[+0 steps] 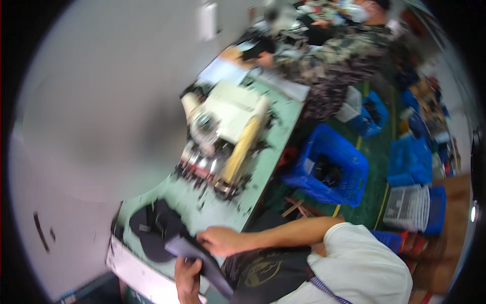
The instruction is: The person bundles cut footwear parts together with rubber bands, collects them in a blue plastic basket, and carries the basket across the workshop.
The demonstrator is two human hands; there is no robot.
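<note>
My left hand point(188, 273) is closed on the edge of a long, flat dark-grey piece point(202, 261), its thumb lying over the near side. The piece slants down toward my apron, and its material cannot be made out. My right hand point(221, 241) is curled at the other side of that piece, close to black fabric; what its fingers hold is hidden. Just beyond my hands, a heap of black fabric items point(158, 227), shaped somewhat like caps, lies on the pale green table point(202, 215).
A cream machine point(230, 111) with a yellow bar point(240, 152) stands on the table, black scraps around it. A blurred grey round shape point(106, 111) covers much of the upper left. Blue crates point(329, 167) stand on the floor; a person in camouflage point(329, 61) works at the table's far end.
</note>
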